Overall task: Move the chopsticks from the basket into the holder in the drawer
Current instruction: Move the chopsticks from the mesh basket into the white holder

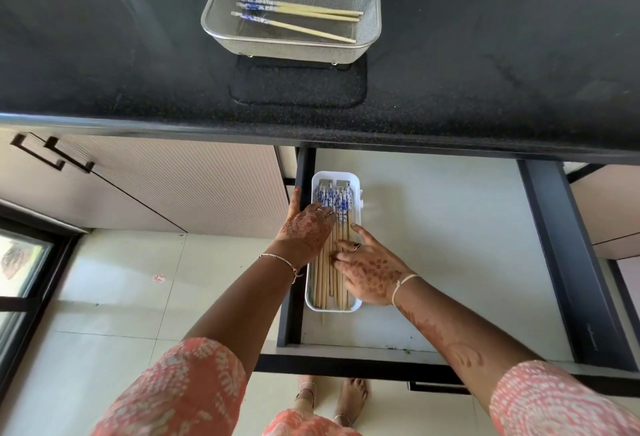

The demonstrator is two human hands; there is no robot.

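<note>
A steel mesh basket [372,3] stands on the black counter and holds three chopsticks [311,29] with blue-patterned ends. Below, in the open drawer [433,245], a white holder [360,193] lies along the left side, filled with several chopsticks [341,224]. My left hand [306,226] rests on the holder's left side, fingers spread over the sticks. My right hand [369,273] lies flat over the sticks' lower half, fingertips pressing on them. One stick tip pokes out past the holder's near end.
The drawer's dark side rails [568,262] run left and right of its pale floor. Cabinet doors with black handles [52,155] sit to the left. A dark mat [298,86] lies under the basket. My feet stand on pale floor tiles [121,280].
</note>
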